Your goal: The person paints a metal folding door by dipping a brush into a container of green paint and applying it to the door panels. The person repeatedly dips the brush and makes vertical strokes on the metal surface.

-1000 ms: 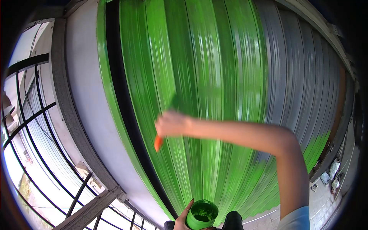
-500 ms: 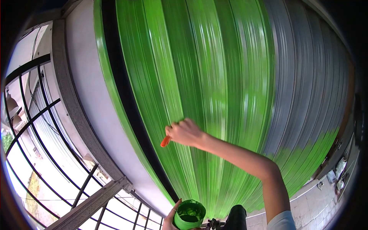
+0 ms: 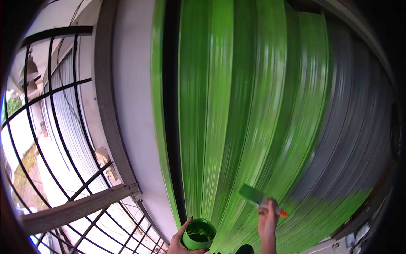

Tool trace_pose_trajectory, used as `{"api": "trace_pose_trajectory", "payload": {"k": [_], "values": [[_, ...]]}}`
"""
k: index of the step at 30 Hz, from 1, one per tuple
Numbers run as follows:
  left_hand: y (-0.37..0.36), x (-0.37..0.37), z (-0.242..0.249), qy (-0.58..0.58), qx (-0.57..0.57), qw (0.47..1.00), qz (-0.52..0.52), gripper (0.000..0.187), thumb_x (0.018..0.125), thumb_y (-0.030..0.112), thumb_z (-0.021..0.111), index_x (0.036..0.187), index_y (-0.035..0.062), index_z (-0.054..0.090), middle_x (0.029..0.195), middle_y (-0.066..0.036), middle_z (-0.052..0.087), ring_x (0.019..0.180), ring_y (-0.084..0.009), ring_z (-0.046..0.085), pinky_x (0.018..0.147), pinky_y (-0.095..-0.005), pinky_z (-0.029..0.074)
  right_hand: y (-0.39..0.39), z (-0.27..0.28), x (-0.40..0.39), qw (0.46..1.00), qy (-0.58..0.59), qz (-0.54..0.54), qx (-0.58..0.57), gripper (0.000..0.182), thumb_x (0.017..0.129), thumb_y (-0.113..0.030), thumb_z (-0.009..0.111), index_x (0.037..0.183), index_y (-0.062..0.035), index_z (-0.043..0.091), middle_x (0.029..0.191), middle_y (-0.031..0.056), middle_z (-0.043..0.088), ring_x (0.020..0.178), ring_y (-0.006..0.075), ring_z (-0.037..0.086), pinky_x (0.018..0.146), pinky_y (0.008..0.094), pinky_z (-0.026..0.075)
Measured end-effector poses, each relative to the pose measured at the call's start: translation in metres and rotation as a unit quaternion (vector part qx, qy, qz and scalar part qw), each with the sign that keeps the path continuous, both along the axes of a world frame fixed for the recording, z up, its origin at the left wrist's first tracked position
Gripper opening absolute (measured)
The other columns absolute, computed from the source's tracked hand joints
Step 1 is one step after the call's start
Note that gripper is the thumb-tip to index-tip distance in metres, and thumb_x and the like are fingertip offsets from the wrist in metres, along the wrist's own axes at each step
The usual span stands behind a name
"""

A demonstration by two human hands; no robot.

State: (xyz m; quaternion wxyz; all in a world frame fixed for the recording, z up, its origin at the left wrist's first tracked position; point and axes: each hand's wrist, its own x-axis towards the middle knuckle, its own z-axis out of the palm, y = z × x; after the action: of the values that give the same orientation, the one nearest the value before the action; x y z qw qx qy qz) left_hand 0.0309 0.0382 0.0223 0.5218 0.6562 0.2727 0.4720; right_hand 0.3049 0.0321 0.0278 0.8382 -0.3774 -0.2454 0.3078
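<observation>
In my right hand [image 3: 268,220] is a paintbrush [image 3: 253,194] with green-coated bristles and an orange handle end. Its bristles point up and left, overlapping the green part of a ribbed metal panel [image 3: 241,106] in this view. Low in the picture, my left hand [image 3: 182,242] wraps round a green paint can [image 3: 198,242], thumb at the rim. Green paint coats the can's inner wall, and its inside looks dark toward the bottom.
Bare grey ribs [image 3: 338,127] of the panel lie to the right, above a ragged green edge. On the left stand a black strip [image 3: 171,106], a white wall [image 3: 137,118] and a barred metal grille [image 3: 55,139]. Small items [image 3: 357,237] are at the lower right.
My right hand has come down and right, from the panel's middle toward the can, and the brush's bristles now show. The view has shifted, with the panel's left edge further right.
</observation>
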Motion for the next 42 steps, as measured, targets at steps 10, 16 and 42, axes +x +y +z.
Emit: {"api": "trace_pose_trajectory", "payload": {"k": [10, 16, 42], "values": [[0.031, 0.027, 0.005, 0.074, 0.195, 0.975, 0.081, 0.101, 0.056, 0.028, 0.086, 0.134, -0.0038, 0.030, 0.121, -0.019, 0.052, 0.112, -0.0288, 0.052, 0.097, -0.0375, 0.040, -0.048, 0.068, 0.039, 0.970, -0.229, -0.007, 0.082, 0.026, 0.081, -0.021, 0.064, 0.098, -0.0036, 0.055, 0.081, 0.0033, 0.056, 0.069, 0.0113, 0.055, 0.056, 0.0218, 0.042], [0.036, 0.023, 0.020, 0.103, 0.335, 0.929, 0.116, 0.099, 0.053, 0.029, 0.084, 0.131, -0.0065, 0.035, 0.120, -0.020, 0.052, 0.110, -0.0338, 0.051, 0.093, -0.0407, 0.039, -0.059, 0.118, -0.009, 0.820, -0.559, 0.019, 0.116, 0.015, 0.074, -0.014, 0.072, 0.076, -0.0015, 0.065, 0.061, 0.0066, 0.063, 0.051, 0.0104, 0.059, 0.047, 0.0231, 0.045], [0.028, 0.022, 0.040, 0.134, 0.516, 0.825, 0.187, 0.088, 0.050, 0.021, 0.076, 0.125, -0.0077, 0.039, 0.116, -0.021, 0.054, 0.107, -0.0384, 0.052, 0.089, -0.0500, 0.039, -0.034, 0.094, -0.064, 0.819, -0.552, 0.101, 0.116, 0.021, 0.074, -0.013, 0.075, 0.070, -0.0044, 0.057, 0.060, 0.0044, 0.063, 0.059, 0.0138, 0.066, 0.051, 0.0212, 0.053]]}}
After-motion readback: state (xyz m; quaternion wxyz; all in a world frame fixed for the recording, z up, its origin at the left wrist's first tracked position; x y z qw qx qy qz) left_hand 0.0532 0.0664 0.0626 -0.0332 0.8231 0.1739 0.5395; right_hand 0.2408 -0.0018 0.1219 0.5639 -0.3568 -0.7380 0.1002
